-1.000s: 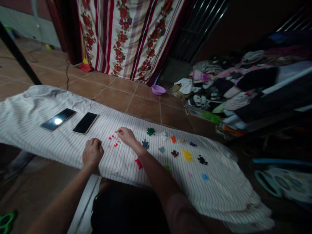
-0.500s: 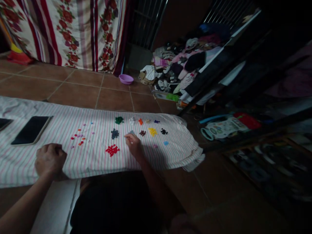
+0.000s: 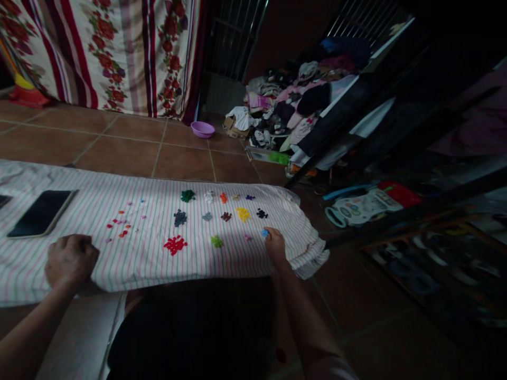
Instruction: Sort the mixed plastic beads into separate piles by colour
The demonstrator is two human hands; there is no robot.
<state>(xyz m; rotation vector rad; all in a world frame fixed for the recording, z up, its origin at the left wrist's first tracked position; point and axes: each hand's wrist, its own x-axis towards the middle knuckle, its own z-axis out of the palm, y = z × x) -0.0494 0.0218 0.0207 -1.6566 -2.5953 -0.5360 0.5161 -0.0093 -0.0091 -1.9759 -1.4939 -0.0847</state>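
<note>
My right hand is at the right end of the striped cloth, its fingertips pinched together at a small cluster of light blue pieces. Whether a piece is between them I cannot make out. Just left of it lie a few pink pieces, then a light green pile and a red pile. Behind these are dark grey, light grey, brown, yellow and black piles. My left hand rests curled on the cloth, its inside hidden, near scattered mixed pieces.
A back row holds dark green, white, orange, tan and purple pieces. A phone lies at left. On the tiled floor beyond are a purple basin and heaped clothes.
My right hand has moved right, from the light grey pile to the light blue pieces, uncovering the light green pile. My left hand stays resting on the cloth. The view has shifted slightly.
</note>
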